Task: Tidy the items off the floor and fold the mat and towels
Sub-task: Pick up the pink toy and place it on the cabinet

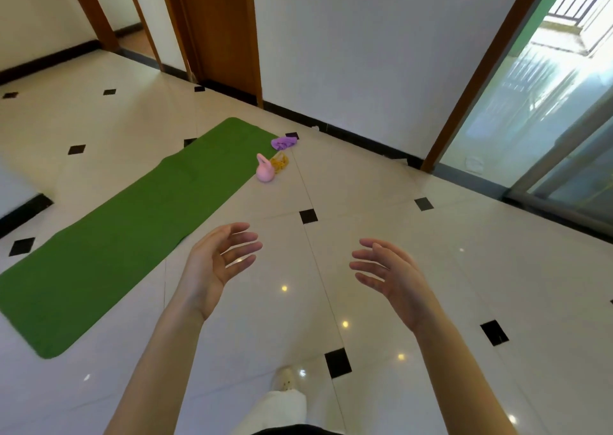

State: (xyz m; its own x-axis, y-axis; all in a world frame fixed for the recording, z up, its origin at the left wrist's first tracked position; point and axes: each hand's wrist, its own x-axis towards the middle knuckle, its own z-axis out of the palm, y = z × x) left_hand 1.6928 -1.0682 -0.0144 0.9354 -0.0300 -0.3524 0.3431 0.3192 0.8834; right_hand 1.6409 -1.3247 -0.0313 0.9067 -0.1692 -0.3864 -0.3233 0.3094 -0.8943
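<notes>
- Up front, the left hand and the right hand hover above the glossy cream floor tiles with black diamond insets, palms turned toward each other.
- On each hand the fingers are apart and loosely extended, gripping nothing; the left fingers and right fingers point inward across a bare gap.
- Further off to the left, the long green flat mat lies unrolled on the floor, running diagonally away from the person.
- Just beside the mat's far right edge sits a small pink kettlebell, upright, with a tangled yellow cord touching it.
- Near these, by the mat's far corner, lies a crumpled purple towel.
- Behind stand a white wall with dark skirting, a wooden door frame and a sliding glass door.
- Below, a white trouser leg and pale shoe show.
</notes>
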